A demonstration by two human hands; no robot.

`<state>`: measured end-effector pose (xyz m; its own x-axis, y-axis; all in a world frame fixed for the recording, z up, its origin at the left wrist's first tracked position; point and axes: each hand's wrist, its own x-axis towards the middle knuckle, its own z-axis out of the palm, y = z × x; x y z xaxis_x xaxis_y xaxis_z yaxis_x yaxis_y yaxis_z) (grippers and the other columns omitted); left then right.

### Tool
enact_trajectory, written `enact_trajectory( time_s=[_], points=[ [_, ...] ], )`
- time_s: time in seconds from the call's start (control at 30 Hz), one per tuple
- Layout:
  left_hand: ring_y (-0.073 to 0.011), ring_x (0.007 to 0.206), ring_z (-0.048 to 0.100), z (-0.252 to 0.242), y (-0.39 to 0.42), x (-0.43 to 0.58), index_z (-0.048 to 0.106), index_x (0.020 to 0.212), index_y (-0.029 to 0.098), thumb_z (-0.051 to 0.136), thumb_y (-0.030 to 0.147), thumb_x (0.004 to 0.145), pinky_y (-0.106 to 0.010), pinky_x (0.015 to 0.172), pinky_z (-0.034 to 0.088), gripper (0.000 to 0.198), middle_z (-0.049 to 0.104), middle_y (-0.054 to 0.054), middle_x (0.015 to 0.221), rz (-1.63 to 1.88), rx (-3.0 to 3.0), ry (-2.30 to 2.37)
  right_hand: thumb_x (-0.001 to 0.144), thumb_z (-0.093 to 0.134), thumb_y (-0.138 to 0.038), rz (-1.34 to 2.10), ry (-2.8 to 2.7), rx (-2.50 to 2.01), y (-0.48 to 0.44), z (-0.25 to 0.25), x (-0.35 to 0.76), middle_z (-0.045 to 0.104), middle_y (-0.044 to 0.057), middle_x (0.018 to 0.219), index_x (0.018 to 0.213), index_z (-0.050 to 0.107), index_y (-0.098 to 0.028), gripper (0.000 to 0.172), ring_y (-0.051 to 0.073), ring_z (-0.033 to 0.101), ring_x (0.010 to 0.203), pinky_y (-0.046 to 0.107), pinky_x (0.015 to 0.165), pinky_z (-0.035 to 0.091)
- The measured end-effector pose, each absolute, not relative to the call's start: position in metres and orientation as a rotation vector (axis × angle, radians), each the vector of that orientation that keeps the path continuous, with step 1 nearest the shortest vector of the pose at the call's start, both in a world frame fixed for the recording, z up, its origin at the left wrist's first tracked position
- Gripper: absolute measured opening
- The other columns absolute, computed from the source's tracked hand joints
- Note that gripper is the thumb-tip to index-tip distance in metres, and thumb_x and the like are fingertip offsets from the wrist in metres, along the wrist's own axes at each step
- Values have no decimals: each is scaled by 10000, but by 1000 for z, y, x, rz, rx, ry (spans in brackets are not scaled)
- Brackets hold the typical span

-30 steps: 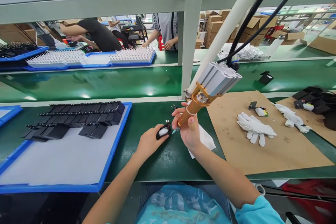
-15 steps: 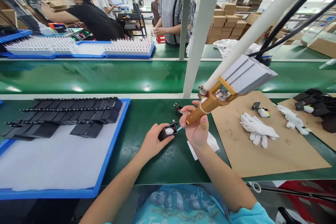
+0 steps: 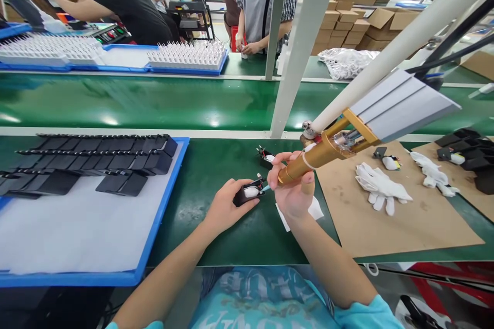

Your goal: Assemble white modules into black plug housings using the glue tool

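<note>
My left hand (image 3: 228, 204) is closed around a small black plastic housing (image 3: 240, 196) with a white part inside, keeping it on the green workbench (image 3: 235, 247). My right hand (image 3: 294, 193) grips a gold dispensing gun (image 3: 309, 163) from below, fingers wrapped round its barrel. The gun's thin blue tip (image 3: 266, 188) points left, at the open right end of the housing; whether it touches, I cannot tell. Behind the hands lies another black housing (image 3: 266, 158), partly hidden by my right fingers. White paper (image 3: 316, 208) shows under my right wrist.
To the left, a blue-rimmed tray (image 3: 154, 236) carries rows of black housings (image 3: 123, 185). Brown cardboard (image 3: 401, 231) on the right bears white gloves (image 3: 380, 187). A white pole (image 3: 358, 79) slants down to the gun. A metal post (image 3: 297, 46) stands ahead; people work beyond.
The gun's rear end has swung right, and my right hand has shifted slightly right with it. My left hand still holds the housing. The camera view has tipped down a little.
</note>
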<state>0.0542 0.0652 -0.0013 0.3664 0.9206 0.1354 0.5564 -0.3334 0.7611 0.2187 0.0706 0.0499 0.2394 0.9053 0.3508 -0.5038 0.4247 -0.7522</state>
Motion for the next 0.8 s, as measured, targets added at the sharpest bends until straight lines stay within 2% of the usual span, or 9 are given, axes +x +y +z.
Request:
enact_trajectory(
  time_s=[0.27,0.53,0.8],
  points=[
    [-185,789,605,0,65,56,597,1140,249,647,368,819,-288,692,458,347,638,-18,895,710,2060,1306,774,583,-633,1085,-830,-503,70,50,217,618,-23,867,1054,499,-283,456,84,514,418,261,422,370],
    [-192,801,634,-1,62,63,565,1132,235,602,308,815,-290,698,463,328,690,-13,939,583,2052,1386,787,561,-620,1069,-819,-512,73,52,210,614,-18,863,1075,490,-275,455,85,511,422,268,431,378],
    [-179,768,661,-5,55,68,557,1065,233,633,307,795,-268,669,463,290,705,10,903,713,2059,1313,787,550,-622,1080,-822,-489,69,56,197,601,-19,871,1086,482,-278,461,79,509,425,261,421,371]
  ],
)
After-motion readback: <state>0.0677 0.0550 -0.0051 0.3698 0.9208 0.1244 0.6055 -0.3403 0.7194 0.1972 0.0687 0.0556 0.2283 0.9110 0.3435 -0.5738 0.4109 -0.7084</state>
